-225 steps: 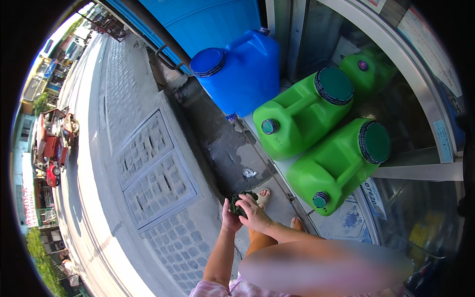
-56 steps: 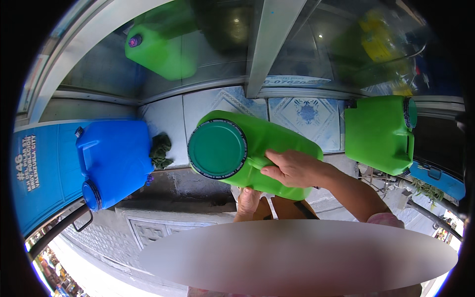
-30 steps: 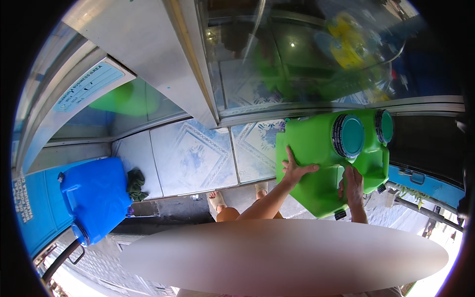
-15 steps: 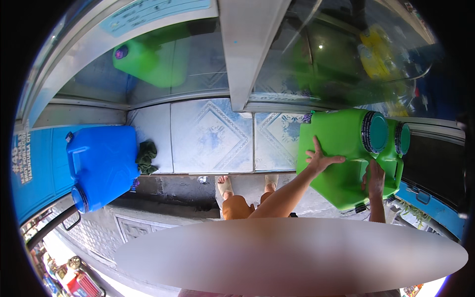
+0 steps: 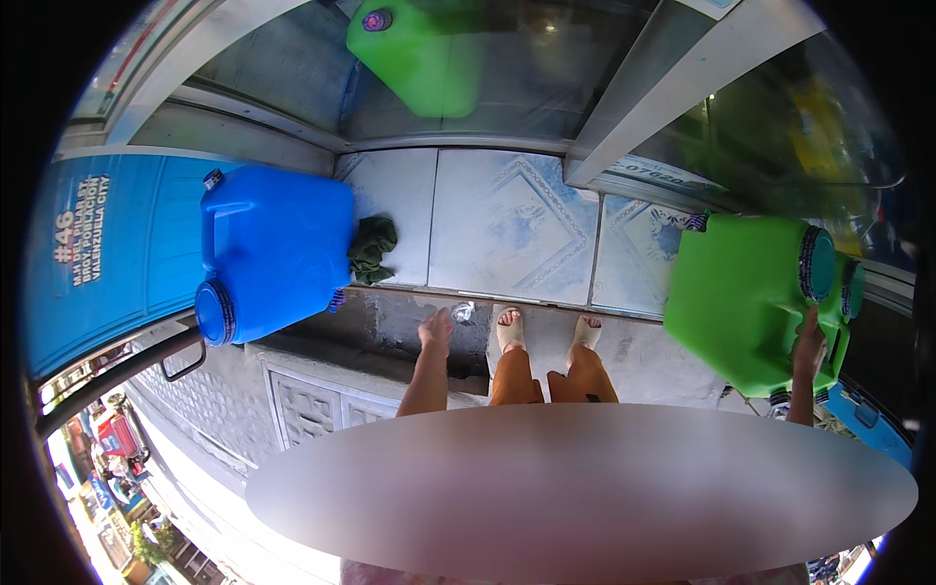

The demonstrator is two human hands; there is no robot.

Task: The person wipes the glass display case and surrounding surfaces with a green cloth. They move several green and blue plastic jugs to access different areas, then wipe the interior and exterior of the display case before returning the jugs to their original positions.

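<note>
A big green water jug (image 5: 733, 292) with a dark-banded teal cap stands at the right on the tiled ledge's edge. My right hand (image 5: 808, 346) is closed round its moulded handle. Just beyond it shows a second green jug (image 5: 850, 292), mostly hidden. My left hand (image 5: 435, 330) is held out empty over the step in front of the ledge, touching nothing, its fingers loosely extended. To its left a blue water jug (image 5: 278, 249) stands on the ledge, its round cap facing me. A dark green cloth (image 5: 372, 249) lies crumpled against that jug.
Pale blue patterned tiles (image 5: 507, 229) cover the ledge. Behind it are glass panels (image 5: 468, 78) with a metal post (image 5: 673, 68). A blue panel (image 5: 117, 244) and a dark bar handle (image 5: 117, 380) stand at the left. My sandalled feet (image 5: 509, 330) are on the concrete floor.
My left hand has left the green jug's side and swung left, over the step. My right hand stays on the handle. The view has turned, shifting the surroundings rightward.
</note>
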